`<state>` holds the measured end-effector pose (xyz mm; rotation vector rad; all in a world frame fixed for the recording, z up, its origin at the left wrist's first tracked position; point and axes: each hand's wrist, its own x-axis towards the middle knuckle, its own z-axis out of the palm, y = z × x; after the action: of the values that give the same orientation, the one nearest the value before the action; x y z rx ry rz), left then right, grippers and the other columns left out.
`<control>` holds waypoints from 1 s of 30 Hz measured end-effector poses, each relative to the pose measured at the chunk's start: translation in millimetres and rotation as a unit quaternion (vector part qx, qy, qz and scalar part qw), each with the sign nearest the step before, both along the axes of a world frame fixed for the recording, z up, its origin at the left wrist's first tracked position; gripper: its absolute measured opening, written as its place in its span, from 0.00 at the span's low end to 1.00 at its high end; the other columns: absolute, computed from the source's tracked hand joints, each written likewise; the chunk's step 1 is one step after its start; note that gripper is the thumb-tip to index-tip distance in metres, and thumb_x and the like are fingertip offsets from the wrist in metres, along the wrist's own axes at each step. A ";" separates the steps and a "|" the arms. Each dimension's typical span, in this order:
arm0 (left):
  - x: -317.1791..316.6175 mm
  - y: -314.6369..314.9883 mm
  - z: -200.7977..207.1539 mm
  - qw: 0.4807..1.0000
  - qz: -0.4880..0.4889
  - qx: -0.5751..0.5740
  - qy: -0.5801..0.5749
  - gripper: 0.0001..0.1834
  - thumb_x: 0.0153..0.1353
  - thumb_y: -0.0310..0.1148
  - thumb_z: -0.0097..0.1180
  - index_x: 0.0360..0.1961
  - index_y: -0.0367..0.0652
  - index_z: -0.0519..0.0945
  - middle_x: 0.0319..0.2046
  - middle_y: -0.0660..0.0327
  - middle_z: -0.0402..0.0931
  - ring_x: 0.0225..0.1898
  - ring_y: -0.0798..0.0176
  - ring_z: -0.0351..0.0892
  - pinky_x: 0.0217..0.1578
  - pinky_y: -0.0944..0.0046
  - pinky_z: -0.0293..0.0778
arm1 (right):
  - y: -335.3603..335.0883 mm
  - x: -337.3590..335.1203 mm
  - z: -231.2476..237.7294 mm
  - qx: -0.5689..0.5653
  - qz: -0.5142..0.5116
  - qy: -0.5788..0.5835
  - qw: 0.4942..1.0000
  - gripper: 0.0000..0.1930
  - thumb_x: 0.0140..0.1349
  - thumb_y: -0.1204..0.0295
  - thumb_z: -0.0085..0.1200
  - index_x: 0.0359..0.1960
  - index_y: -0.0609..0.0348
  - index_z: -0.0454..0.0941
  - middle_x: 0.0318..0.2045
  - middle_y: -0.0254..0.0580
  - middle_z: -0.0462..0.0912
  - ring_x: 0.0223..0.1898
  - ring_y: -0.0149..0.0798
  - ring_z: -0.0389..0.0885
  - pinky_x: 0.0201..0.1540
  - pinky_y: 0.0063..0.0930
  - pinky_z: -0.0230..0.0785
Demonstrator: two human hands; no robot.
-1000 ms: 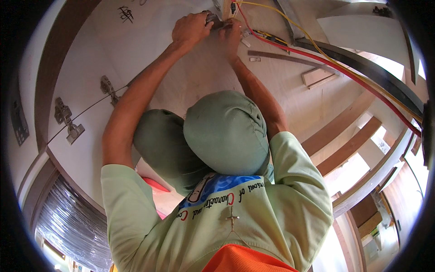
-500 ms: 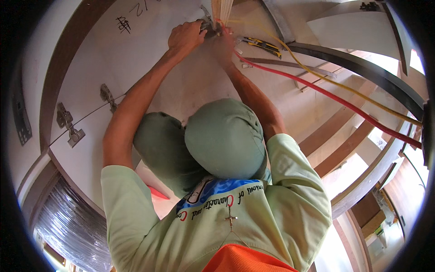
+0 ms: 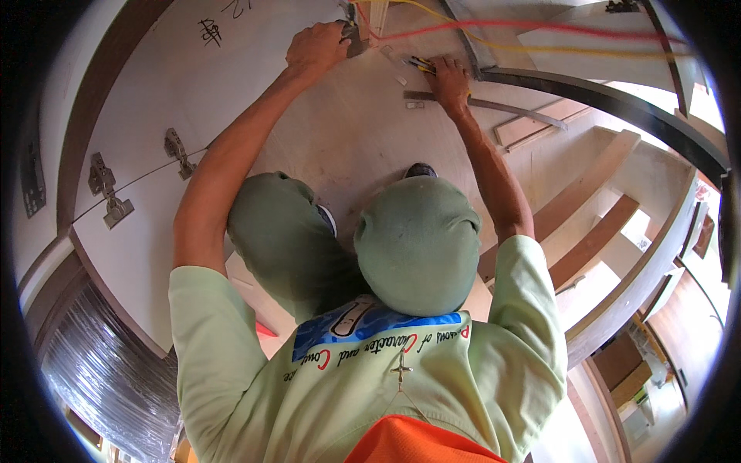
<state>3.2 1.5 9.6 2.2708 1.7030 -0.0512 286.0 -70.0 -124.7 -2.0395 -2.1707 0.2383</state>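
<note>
While the left hand (image 3: 316, 52), just left of the pale wooden post (image 3: 378, 17), is curled around a dark object (image 3: 356, 42) whose kind I cannot tell, the right hand (image 3: 449, 81) has its fingers bent closely over a yellow-and-black utility knife (image 3: 421, 65) lying right of that post. Red cable (image 3: 494, 23) and yellow cable (image 3: 540, 51) stretch rightward from the post; farther off on its right side, nearer the person, is a flat grey strip (image 3: 509, 110).
</note>
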 end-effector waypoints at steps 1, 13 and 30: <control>0.6 0.3 2.8 1.000 0.001 0.009 0.005 0.21 0.61 0.47 0.57 0.45 0.40 0.79 0.35 0.46 0.82 0.42 0.44 0.82 0.44 0.46 0.77 | 4.1 3.0 -2.7 0.004 0.017 0.012 1.000 0.22 0.55 0.65 0.59 0.53 0.53 0.73 0.48 0.52 0.78 0.50 0.55 0.76 0.52 0.50 0.67; -3.9 4.4 -27.6 0.998 0.015 0.057 0.029 0.24 0.61 0.50 0.58 0.47 0.40 0.79 0.36 0.48 0.82 0.39 0.46 0.83 0.40 0.49 0.78 | -27.9 -56.9 14.4 -0.078 0.052 0.271 0.958 0.20 0.67 0.58 0.47 0.52 0.62 0.71 0.42 0.57 0.82 0.43 0.61 0.81 0.46 0.53 0.72; 3.5 -5.7 -3.2 0.998 0.020 0.028 0.049 0.16 0.63 0.44 0.55 0.44 0.45 0.80 0.37 0.50 0.83 0.42 0.46 0.82 0.44 0.49 0.77 | 28.3 -78.5 -43.6 -0.166 0.251 0.182 0.936 0.19 0.65 0.60 0.51 0.42 0.67 0.76 0.36 0.54 0.81 0.43 0.48 0.80 0.45 0.43 0.73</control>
<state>6.7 -4.2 6.4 2.3083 1.8200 -0.1092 207.5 -41.6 -168.4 -1.3643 -2.4720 1.0166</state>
